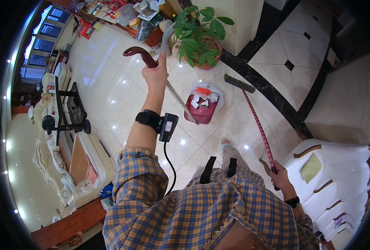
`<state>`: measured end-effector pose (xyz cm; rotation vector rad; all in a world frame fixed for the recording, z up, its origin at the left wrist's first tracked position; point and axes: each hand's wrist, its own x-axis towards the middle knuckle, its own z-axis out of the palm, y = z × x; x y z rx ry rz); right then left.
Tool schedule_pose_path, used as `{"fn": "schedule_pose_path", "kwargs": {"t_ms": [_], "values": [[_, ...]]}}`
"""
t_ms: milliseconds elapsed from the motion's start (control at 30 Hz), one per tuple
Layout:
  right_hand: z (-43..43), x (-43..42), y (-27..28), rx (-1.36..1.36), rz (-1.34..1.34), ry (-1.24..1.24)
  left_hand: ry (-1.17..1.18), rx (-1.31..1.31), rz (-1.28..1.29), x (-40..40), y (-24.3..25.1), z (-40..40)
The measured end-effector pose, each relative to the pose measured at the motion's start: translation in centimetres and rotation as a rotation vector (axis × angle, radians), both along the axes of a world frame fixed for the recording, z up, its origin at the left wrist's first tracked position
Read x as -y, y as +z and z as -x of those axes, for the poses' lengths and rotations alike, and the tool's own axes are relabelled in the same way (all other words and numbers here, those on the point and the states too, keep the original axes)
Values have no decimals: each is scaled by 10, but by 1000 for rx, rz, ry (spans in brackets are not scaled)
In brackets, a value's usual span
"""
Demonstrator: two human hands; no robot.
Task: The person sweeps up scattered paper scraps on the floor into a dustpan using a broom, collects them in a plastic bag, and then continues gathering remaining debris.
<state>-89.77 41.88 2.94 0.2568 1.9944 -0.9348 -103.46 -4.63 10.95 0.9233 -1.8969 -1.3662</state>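
Observation:
My left hand (156, 74) grips the long handle of a red dustpan (201, 115), just below its curved dark-red grip (138, 51). A metal rod (180, 100) runs down from that hand to the near edge of the pan. White scraps of litter (200, 102), an orange piece (203, 90) and a thin whitish plastic bag (220, 99) lie in and at the pan. My right hand (280, 176) is closed around the red-and-white striped stick of a broom (256, 118). Its dark bristle head (239, 83) rests on the floor, right of the pan and apart from it.
A potted plant (203, 50) stands beyond the dustpan, beside a cluttered wooden table (131, 29). White carved chairs (325, 168) are close on my right. A sofa (91, 159) and a black metal frame (69, 109) are at left. Glossy tiles (110, 84) cover the floor.

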Motion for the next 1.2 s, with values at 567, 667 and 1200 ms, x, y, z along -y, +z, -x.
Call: {"fn": "schedule_pose_path", "kwargs": {"t_ms": [567,667,1200], "values": [[2,20,5,-19,-4,43,25,27,-45,24,32,-74],[0,26,7,-73,-36,110,0,-92,-97,43,39,-122],[-54,136,4,-259,66,562,293,85,-75,59,-23,-487]]}}
